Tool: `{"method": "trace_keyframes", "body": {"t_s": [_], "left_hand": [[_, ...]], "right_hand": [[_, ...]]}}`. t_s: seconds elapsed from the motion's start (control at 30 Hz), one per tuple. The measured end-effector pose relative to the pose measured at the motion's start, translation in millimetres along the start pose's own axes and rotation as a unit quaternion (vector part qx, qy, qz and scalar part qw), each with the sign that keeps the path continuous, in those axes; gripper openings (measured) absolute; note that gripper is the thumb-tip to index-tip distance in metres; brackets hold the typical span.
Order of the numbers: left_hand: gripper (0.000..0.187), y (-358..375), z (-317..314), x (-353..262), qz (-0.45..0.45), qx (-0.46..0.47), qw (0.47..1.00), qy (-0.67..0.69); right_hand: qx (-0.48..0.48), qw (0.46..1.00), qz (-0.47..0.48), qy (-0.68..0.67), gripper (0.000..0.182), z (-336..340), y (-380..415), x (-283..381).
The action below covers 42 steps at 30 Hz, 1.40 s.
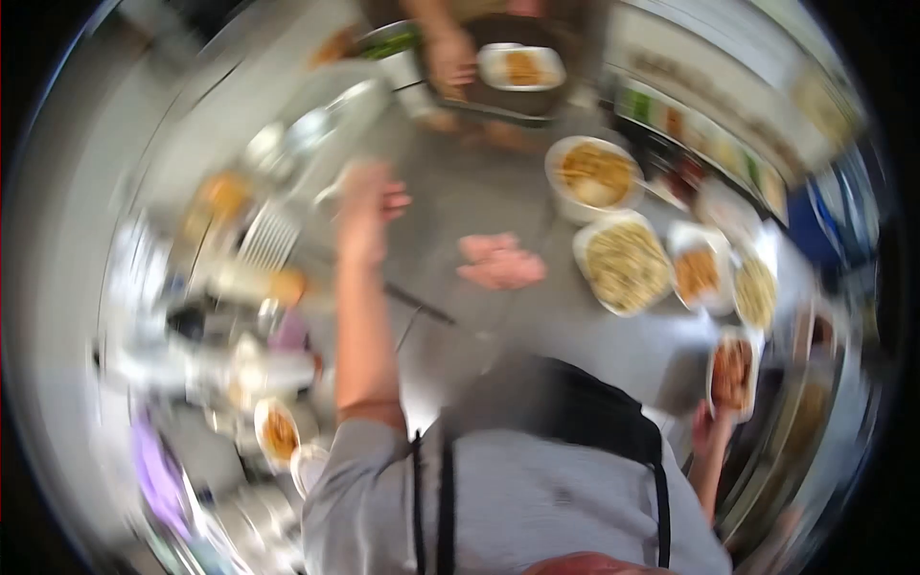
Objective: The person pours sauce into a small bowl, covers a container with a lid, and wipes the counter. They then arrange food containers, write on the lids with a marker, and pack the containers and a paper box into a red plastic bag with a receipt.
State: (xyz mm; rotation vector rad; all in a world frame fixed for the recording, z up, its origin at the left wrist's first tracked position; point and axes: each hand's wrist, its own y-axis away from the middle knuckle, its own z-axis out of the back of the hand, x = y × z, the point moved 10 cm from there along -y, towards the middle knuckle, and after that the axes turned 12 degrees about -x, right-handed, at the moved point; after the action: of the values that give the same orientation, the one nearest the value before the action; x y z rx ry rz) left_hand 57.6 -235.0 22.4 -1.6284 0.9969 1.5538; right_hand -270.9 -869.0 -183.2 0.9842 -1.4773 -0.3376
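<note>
Down and to the right of the pink food pile (500, 262), you've got one held tray (732, 375) in your right hand (714, 426). It's a white, longish tray with rounded corners, packed with glossy-looking reddish-brown food. Your grip is closed on its near end, so most of the tray sticks out forward past your fingers; the blur and the angle make it tough to say how each finger sits.

The pile itself is soft and lumpy, straight on the smooth grey counter (460, 182). Can't count the pieces, they blend together.

Just right of the pile there are four more white containers: one round bowl (594, 180) of yellow-orange food with a paler mound in it, one noodle tray (623, 264) full of stringy pale stuff, one smaller dish (701, 268) of crumbly orange food, and one end dish (755, 292) with more pale strands.

Left of the pile, your left hand (369, 201) is out over the counter, empty as far as I can see, fingers a bit bent but too smeared to call spread or pressed together. One thin dark rod (419, 302) lies between your forearm and the pile.

Beyond the pile, a co-worker's hand (450, 59) is at one dark tray (508, 103) carrying one white dish (522, 68) of orange food.
</note>
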Motion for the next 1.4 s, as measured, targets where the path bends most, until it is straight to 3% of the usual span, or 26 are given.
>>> {"method": "trace_keyframes", "body": {"t_s": [0.03, 0.07, 0.1, 0.2, 0.23, 0.33, 0.37, 0.47, 0.5, 0.6, 0.63, 0.73, 0.8, 0.83, 0.87, 0.9, 0.93, 1.0, 1.07, 1.13, 1.2, 1.27, 1.33, 1.4], "left_hand": [[0.026, 6.2, 16.8, 9.9, -0.003, -0.021, 1.000, 0.008], [0.021, 9.5, 38.3, 23.7, 0.004, -0.069, 0.997, 0.033], [0.022, 14.8, 60.1, 31.6, 0.011, -0.121, 0.991, 0.048], [0.026, 39.1, 160.3, 49.4, -0.189, -0.356, 0.914, 0.053], [0.036, 54.8, 184.6, 43.1, -0.252, -0.417, 0.873, 0.018], [0.044, 79.5, 254.3, 47.8, -0.300, -0.591, 0.745, -0.076], [0.053, 91.8, 260.1, 32.8, -0.210, -0.628, 0.742, -0.099], [0.059, 99.8, 267.0, 17.0, -0.210, -0.591, 0.774, -0.092], [0.062, 114.3, 256.8, 0.3, -0.267, -0.583, 0.748, -0.169], [0.062, 174.9, 256.7, -8.1, -0.361, -0.630, 0.670, -0.156], [0.061, 188.8, 267.8, 0.6, -0.348, -0.645, 0.641, -0.228], [0.061, 222.1, 310.2, 8.0, -0.327, -0.718, 0.588, -0.178], [0.061, 236.5, 337.4, 3.3, -0.294, -0.760, 0.551, -0.182], [0.063, 235.0, 358.4, 9.2, -0.260, -0.767, 0.560, -0.175], [0.065, 229.6, 378.1, 16.2, -0.225, -0.771, 0.572, -0.168], [0.064, 216.3, 397.3, 25.3, -0.198, -0.739, 0.634, -0.113], [0.064, 201.8, 408.1, 33.7, -0.171, -0.700, 0.691, -0.059], [0.062, 195.6, 400.5, 23.8, -0.112, -0.667, 0.736, -0.028], [0.056, 194.6, 403.8, 20.4, -0.091, -0.656, 0.748, -0.040], [0.065, 190.0, 408.9, 22.2, -0.126, -0.628, 0.767, -0.049], [0.064, 193.3, 421.2, 18.3, -0.141, -0.652, 0.721, -0.186], [0.060, 204.0, 413.4, 2.9, -0.146, -0.687, 0.666, -0.252], [0.052, 224.7, 399.0, -20.1, -0.139, -0.738, 0.612, -0.247], [0.051, 249.5, 393.2, -57.2, -0.182, -0.762, 0.533, -0.319]], "right_hand": [[0.011, 0.999, 0.002, 0.051, 0.026, -8.6, 11.5, 8.0], [-0.046, 0.994, 0.035, 0.093, 0.022, -34.0, 47.7, 18.5], [-0.016, 0.988, 0.031, 0.149, 0.021, -51.1, 54.3, 21.2], [0.067, 0.956, 0.106, 0.266, 0.023, -119.5, 105.7, 25.6], [0.091, 0.939, 0.140, 0.300, 0.024, -148.3, 121.8, 24.4], [0.275, 0.895, 0.149, 0.318, 0.028, -236.7, 140.7, -8.8], [0.322, 0.878, 0.123, 0.331, 0.029, -261.4, 151.4, -26.0], [0.419, 0.834, 0.042, 0.357, 0.033, -329.6, 195.0, -85.9], [0.456, 0.793, 0.069, 0.397, 0.033, -350.0, 206.9, -104.0], [0.488, 0.765, -0.008, 0.420, 0.033, -389.4, 228.3, -174.8], [0.524, 0.735, -0.046, 0.427, 0.033, -399.4, 230.5, -200.9], [0.570, 0.657, -0.137, 0.475, 0.030, -412.2, 230.3, -265.9], [0.565, 0.682, -0.079, 0.459, 0.024, -426.3, 254.4, -275.6], [0.607, 0.622, 0.015, 0.495, 0.023, -434.2, 240.5, -291.7], [0.594, 0.617, 0.010, 0.516, 0.023, -435.2, 233.9, -299.2], [0.580, 0.612, 0.004, 0.537, 0.024, -436.3, 227.5, -306.3], [0.521, 0.658, -0.105, 0.533, 0.026, -429.2, 239.1, -311.0], [0.518, 0.653, -0.100, 0.544, 0.033, -435.8, 226.2, -325.7], [0.520, 0.646, -0.097, 0.550, 0.037, -440.6, 218.0, -335.5], [0.515, 0.643, -0.098, 0.559, 0.038, -440.9, 211.0, -338.1], [0.520, 0.618, -0.076, 0.584, 0.036, -444.0, 204.4, -336.6], [0.504, 0.579, -0.002, 0.641, 0.031, -448.1, 218.7, -308.5], [0.525, 0.397, 0.177, 0.732, 0.034, -460.3, 235.9, -281.7], [0.563, 0.253, 0.288, 0.732, 0.037, -462.8, 265.2, -261.4]]}}
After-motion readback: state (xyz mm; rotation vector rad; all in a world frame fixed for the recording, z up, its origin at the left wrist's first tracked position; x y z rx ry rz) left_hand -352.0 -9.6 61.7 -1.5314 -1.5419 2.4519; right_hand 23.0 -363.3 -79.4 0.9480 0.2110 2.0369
